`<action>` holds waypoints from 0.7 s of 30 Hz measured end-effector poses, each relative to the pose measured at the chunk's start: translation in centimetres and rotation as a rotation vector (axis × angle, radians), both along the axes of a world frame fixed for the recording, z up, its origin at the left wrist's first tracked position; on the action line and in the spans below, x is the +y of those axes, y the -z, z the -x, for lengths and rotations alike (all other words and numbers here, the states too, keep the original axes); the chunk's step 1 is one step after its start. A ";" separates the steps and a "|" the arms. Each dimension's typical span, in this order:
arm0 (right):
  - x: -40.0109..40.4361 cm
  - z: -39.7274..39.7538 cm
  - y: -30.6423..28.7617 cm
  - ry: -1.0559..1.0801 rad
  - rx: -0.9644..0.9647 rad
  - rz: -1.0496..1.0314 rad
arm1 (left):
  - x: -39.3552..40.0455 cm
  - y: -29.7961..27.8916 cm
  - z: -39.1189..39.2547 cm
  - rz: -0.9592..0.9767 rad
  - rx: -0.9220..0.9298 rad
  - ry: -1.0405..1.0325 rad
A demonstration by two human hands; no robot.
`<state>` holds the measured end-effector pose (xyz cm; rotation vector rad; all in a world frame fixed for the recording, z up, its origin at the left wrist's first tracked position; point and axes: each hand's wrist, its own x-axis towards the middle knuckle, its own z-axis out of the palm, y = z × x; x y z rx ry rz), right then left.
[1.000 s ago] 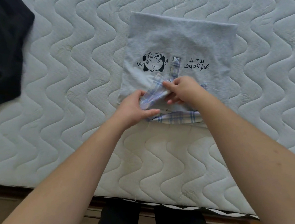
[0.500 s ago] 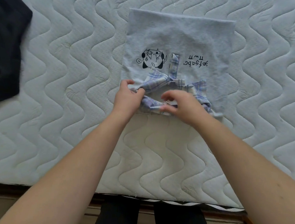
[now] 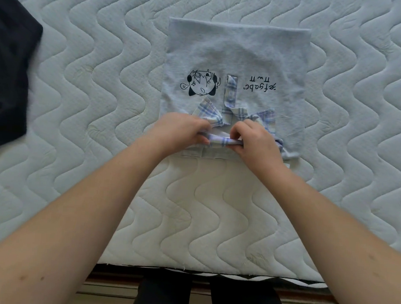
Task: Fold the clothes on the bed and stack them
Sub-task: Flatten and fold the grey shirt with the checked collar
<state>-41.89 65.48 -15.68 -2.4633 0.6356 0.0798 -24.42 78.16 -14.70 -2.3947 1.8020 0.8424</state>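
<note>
Single head-worn view, directed steeply downward onto the quilted mattress point(image 3: 79, 94) at close range; floor strip is seen along the bottom edge.

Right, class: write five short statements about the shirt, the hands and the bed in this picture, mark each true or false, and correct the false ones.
1. Both the left hand and the right hand grip the blue-and-white plaid collar. True.
2. The pale blue folded shirt lies on a wooden floor. False: it lies on the white quilted mattress.
3. A black cartoon print sits left of the plaid placket strip. True.
4. A black garment lies on top of the blue shirt. False: it lies apart, at the left edge.
5. The right hand rests flat and open. False: its fingers curl round the collar.
</note>
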 end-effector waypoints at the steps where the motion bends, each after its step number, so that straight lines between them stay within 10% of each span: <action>1: -0.2 0.1 0.1 0.004 0.005 0.008 | -0.2 0.0 -0.3 0.003 -0.024 0.026; 15: -2.6 2.1 0.4 -0.136 0.104 0.213 | 2.3 -0.5 -0.3 0.557 -0.290 0.052; 21: -1.8 3.1 0.5 -0.149 0.038 0.341 | 3.8 1.0 1.6 0.363 -0.257 -0.142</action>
